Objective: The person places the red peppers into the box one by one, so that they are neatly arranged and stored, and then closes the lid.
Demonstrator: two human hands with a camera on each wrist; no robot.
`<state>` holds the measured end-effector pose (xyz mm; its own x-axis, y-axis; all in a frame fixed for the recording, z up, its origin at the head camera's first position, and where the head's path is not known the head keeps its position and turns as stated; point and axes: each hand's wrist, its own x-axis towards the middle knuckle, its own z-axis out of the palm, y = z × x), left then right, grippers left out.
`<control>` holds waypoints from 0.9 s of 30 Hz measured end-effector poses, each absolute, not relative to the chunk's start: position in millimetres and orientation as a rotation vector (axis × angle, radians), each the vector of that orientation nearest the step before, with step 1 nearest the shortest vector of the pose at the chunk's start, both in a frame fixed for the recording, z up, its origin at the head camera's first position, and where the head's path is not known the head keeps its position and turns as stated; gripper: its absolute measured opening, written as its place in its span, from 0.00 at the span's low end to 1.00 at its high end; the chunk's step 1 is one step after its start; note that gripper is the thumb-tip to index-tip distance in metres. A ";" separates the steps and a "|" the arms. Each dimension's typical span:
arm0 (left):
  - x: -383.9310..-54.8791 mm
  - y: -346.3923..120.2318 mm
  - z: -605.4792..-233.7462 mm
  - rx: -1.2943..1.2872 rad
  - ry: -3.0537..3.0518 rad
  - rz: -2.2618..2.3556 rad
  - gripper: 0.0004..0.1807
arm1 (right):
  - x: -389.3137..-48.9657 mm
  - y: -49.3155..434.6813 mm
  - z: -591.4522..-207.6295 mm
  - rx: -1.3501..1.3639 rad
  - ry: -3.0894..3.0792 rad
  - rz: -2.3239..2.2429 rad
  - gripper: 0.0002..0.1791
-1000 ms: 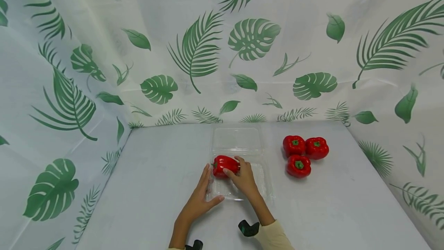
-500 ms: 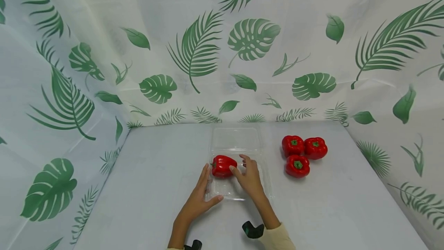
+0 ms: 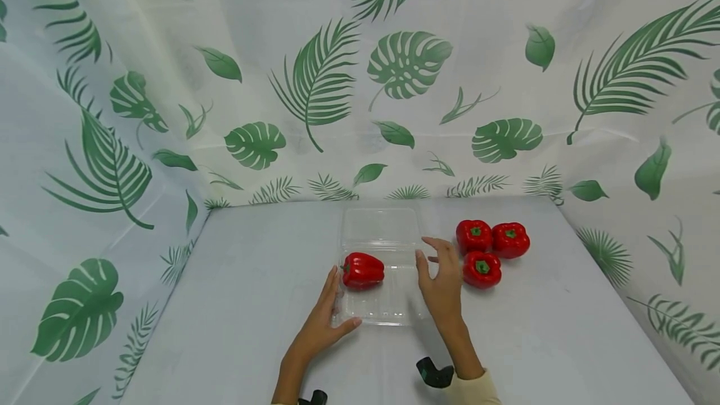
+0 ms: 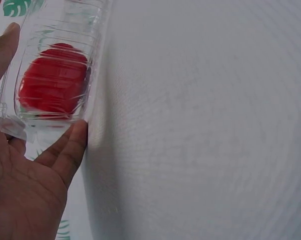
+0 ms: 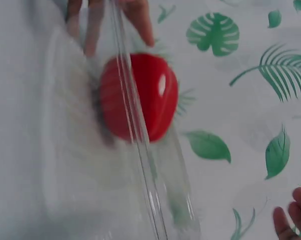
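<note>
A red bell pepper (image 3: 364, 270) lies on its side in the left part of a clear plastic clamshell box (image 3: 388, 316), its stem to the left. My left hand (image 3: 319, 324) rests against the box's left wall with fingers extended, the thumb by the front edge. Through the clear wall, the left wrist view shows the pepper (image 4: 54, 84) close to those fingertips. My right hand (image 3: 443, 286) hovers over the box's right edge, thumb and fingers apart, holding nothing. Just beyond it stands the nearest loose bell pepper (image 3: 481, 270); fingers (image 5: 296, 210) show at the right wrist view's edge.
Two more red bell peppers (image 3: 474, 236) (image 3: 510, 240) stand behind the nearest loose one, green stems up. The box's lid (image 3: 382, 224) lies folded back toward the rear. A leaf-patterned curtain (image 3: 337, 161) encloses the white table (image 3: 253, 255) at the back and sides.
My right hand has let go of the bell pepper in the box and moved right, toward the loose peppers. The left hand has stayed at the box's left wall.
</note>
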<state>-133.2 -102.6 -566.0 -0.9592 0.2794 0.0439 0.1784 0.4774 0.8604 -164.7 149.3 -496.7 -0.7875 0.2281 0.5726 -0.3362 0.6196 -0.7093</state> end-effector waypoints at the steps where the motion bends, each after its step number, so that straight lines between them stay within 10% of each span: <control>1: -133.3 -102.5 -565.9 0.404 2.611 1.502 0.56 | -164.9 154.5 -496.4 0.071 -2.183 1.087 0.20; 27: -133.3 -103.5 -567.3 0.421 2.602 1.516 0.56 | -149.0 223.7 -536.7 -0.521 -2.471 0.961 0.37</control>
<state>-133.3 -103.5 -567.3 -0.9567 0.2866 0.0518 0.1864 0.4656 0.8651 -149.0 223.7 -536.7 -0.8343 0.4871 0.2582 0.1846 0.6881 -0.7018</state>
